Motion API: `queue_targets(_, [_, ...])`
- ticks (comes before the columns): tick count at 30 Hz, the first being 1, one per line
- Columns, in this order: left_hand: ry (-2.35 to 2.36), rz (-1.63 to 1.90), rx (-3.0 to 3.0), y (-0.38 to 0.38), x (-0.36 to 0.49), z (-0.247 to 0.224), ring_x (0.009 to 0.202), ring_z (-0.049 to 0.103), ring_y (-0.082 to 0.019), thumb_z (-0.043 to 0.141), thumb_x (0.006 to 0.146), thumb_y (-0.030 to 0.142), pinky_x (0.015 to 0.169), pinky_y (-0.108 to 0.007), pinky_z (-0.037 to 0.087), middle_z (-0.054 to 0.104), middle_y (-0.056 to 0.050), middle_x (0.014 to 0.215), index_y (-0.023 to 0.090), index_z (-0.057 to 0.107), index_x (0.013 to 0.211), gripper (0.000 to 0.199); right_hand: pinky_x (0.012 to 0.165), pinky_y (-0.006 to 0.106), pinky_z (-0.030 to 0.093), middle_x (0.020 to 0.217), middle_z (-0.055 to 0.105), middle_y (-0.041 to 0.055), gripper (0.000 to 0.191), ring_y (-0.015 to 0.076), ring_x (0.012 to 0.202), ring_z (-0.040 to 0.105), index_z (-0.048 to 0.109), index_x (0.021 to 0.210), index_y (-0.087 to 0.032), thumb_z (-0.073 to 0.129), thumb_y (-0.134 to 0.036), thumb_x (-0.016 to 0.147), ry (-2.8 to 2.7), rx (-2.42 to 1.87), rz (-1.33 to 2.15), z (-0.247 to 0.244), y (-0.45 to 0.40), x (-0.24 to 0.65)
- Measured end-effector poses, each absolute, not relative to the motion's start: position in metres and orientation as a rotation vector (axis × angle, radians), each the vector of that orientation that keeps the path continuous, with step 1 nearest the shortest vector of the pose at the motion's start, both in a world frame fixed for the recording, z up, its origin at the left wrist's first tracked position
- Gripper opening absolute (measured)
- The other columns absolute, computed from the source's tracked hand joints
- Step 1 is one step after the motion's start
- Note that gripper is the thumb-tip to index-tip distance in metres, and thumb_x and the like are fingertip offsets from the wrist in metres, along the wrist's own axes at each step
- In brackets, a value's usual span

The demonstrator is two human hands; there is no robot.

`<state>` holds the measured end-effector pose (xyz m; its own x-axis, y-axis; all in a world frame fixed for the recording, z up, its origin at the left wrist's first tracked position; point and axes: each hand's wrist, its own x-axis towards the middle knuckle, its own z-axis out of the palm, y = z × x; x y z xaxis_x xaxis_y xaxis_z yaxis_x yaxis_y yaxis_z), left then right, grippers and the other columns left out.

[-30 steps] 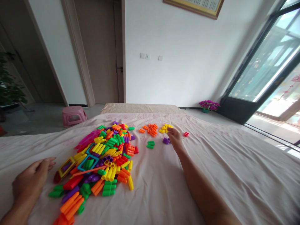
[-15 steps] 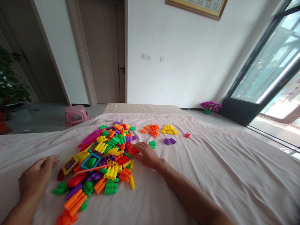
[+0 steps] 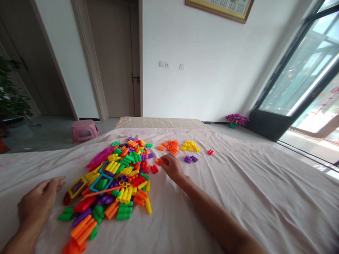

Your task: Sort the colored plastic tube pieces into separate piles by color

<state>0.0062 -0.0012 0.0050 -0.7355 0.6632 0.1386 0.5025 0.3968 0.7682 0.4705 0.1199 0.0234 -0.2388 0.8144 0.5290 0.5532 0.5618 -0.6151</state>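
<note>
My right hand (image 3: 173,169) pinches an orange plastic block (image 3: 159,161) just right of the big mixed heap. The heap (image 3: 129,170) holds bullet-shaped tube blocks in yellow, green, orange, red and purple. Near my fingers lies a red block (image 3: 154,169) at the heap's edge. My left hand (image 3: 39,197) rests on the cloth left of the heap, fingers stretched out and holding nothing. Nearest to it is a yellow frame piece (image 3: 76,188). Behind my right hand sit an orange group (image 3: 172,145), a yellow group (image 3: 189,145), purple blocks (image 3: 190,159) and a red block (image 3: 210,152).
A pale floral cloth (image 3: 238,190) covers the wide surface under the blocks. Blue frame pieces (image 3: 101,181) and a thin orange stick (image 3: 104,191) lie on the heap. Beyond the cloth's far left edge stands a pink stool (image 3: 84,130).
My right hand has moved slightly right and away from the heap, and an orange block now shows in its fingers. The green blocks behind it are now hidden. My left hand stays about where it was.
</note>
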Motion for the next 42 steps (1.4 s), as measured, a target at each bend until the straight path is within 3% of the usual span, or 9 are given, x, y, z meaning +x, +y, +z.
queue_targets(6, [2.447,1.239,1.042,-0.002,0.008,0.006,0.108,0.070,-0.031,0.048,0.087,0.054,0.093,-0.040,0.050,0.079,-0.009,0.098,0.023,0.074,0.105,0.045,0.059,0.028,0.051,0.072,0.065,0.0016,0.021,0.0177,0.067,0.062,0.068,0.083,-0.016,0.067,-0.035,0.075,-1.498,-1.275,0.612,0.015,0.156,0.497])
queue_targets(8, [2.442,1.250,1.031,-0.002,0.009,0.008,0.107,0.071,-0.031,0.048,0.086,0.053,0.095,-0.041,0.049,0.079,-0.009,0.097,0.022,0.074,0.105,0.044,0.066,0.031,0.056,0.081,0.070,0.0045,0.027,0.0203,0.075,0.068,0.068,0.090,-0.015,0.066,-0.037,0.074,-1.382,-1.211,0.731,0.015,0.162,0.503])
queue_targets(12, [2.429,1.260,1.017,-0.003,0.012,0.012,0.106,0.071,-0.031,0.048,0.086,0.052,0.098,-0.041,0.050,0.079,-0.009,0.096,0.021,0.075,0.105,0.045,0.088,0.041,0.058,0.117,0.071,0.0144,0.045,0.0270,0.102,0.071,0.068,0.108,-0.016,0.070,-0.038,0.070,-1.261,-1.111,0.785,0.015,0.167,0.507])
queue_targets(15, [2.441,1.258,1.012,-0.003,0.016,0.014,0.105,0.071,-0.031,0.048,0.085,0.051,0.099,-0.041,0.050,0.079,-0.008,0.098,0.021,0.074,0.105,0.045,0.090,0.045,0.058,0.123,0.069,0.0169,0.052,0.0288,0.104,0.072,0.066,0.115,-0.016,0.072,-0.037,0.068,-1.220,-1.044,0.829,0.011,0.167,0.506])
queue_targets(20, [2.436,1.280,1.049,-0.003,0.015,0.012,0.106,0.071,-0.031,0.047,0.085,0.051,0.099,-0.041,0.050,0.079,-0.008,0.094,0.020,0.074,0.104,0.045,0.092,0.047,0.057,0.106,0.075,0.0102,0.031,0.0254,0.098,0.072,0.072,0.106,-0.018,0.066,-0.033,0.079,-1.471,-1.107,0.708,0.006,0.154,0.498])
queue_targets(23, [2.434,1.275,1.055,-0.003,0.012,0.010,0.105,0.071,-0.030,0.047,0.086,0.052,0.097,-0.040,0.050,0.079,-0.007,0.094,0.021,0.074,0.104,0.045,0.095,0.047,0.053,0.105,0.075,0.0075,0.020,0.0247,0.101,0.069,0.074,0.103,-0.022,0.065,-0.028,0.085,-1.808,-1.103,0.508,0.013,0.136,0.489])
queue_targets(30, [2.442,1.267,1.046,-0.002,0.010,0.007,0.104,0.072,-0.031,0.048,0.086,0.053,0.096,-0.040,0.050,0.079,-0.008,0.093,0.020,0.075,0.105,0.047,0.098,0.044,0.045,0.118,0.072,0.0098,0.041,0.0290,0.115,0.059,0.068,0.124,-0.024,0.075,-0.042,0.088,-2.380,-1.036,0.170,0.026,0.100,0.459])
queue_targets(36, [2.454,1.247,1.027,-0.002,0.009,0.007,0.102,0.071,-0.030,0.050,0.086,0.054,0.093,-0.040,0.050,0.079,-0.008,0.096,0.021,0.075,0.105,0.046,0.091,0.038,0.042,0.103,0.074,0.0061,0.016,0.0246,0.103,0.060,0.073,0.106,-0.024,0.068,-0.032,0.093,-2.451,-1.068,0.102,0.025,0.096,0.453])
queue_targets(42, [2.504,1.196,1.186,0.000,-0.006,-0.013,0.102,0.072,-0.032,0.046,0.088,0.052,0.081,-0.037,0.052,0.080,-0.006,0.097,0.019,0.074,0.111,0.049,0.089,0.035,0.043,0.103,0.074,0.0065,0.017,0.0230,0.100,0.062,0.073,0.108,-0.022,0.061,-0.021,0.096,-2.474,-1.078,0.034,0.024,0.094,0.457])
